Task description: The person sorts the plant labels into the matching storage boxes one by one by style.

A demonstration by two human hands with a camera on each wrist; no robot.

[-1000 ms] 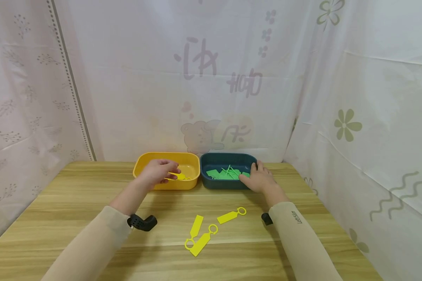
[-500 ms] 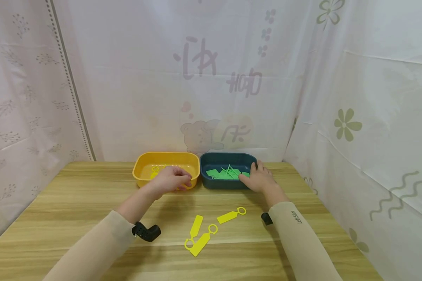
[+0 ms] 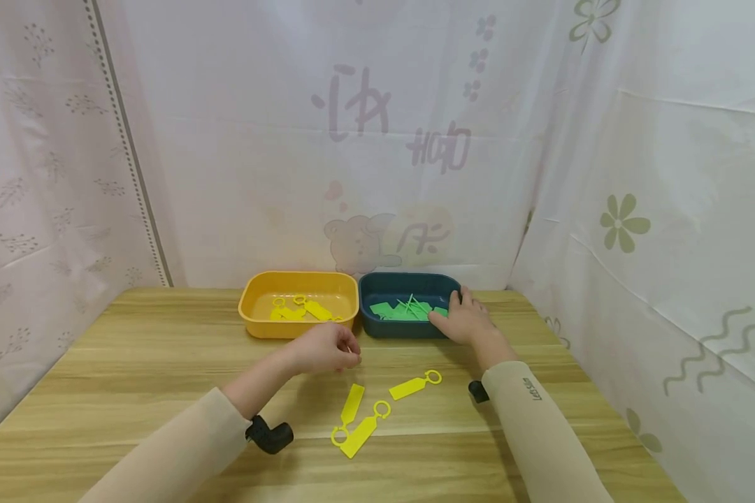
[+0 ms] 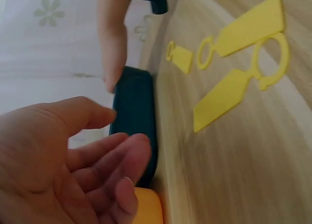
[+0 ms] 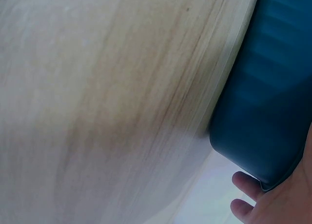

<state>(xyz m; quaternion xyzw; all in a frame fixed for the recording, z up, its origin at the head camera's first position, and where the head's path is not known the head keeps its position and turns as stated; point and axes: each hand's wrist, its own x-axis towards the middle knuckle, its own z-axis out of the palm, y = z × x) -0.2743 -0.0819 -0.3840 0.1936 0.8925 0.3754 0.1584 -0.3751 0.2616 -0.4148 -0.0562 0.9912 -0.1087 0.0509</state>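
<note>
My left hand (image 3: 327, 347) hovers over the wooden table just in front of the yellow bin (image 3: 258, 328), its fingers loosely bent. Nothing lies between thumb and fingers in the left wrist view. In front of it on the table lie three flat yellow plastic tags with ring ends: one on the left (image 3: 352, 404), one overlapping its ring (image 3: 360, 439) and one farther right (image 3: 407, 388). My right hand (image 3: 468, 321) grips the right end of the dark teal bin (image 3: 393, 330), thumb over the near rim. Its fingertips show past the bin's corner in the right wrist view.
Several yellow tags (image 3: 317, 310) lie inside the yellow bin. Green flat pieces and thin sticks (image 3: 403, 311) fill the bottom of the teal bin. The bins stand side by side near the table's back edge, with a patterned curtain (image 3: 258, 175) behind.
My left hand has come out from over the yellow bin, moving toward me and to the right, uncovering the tags inside. My right hand stays on the teal bin.
</note>
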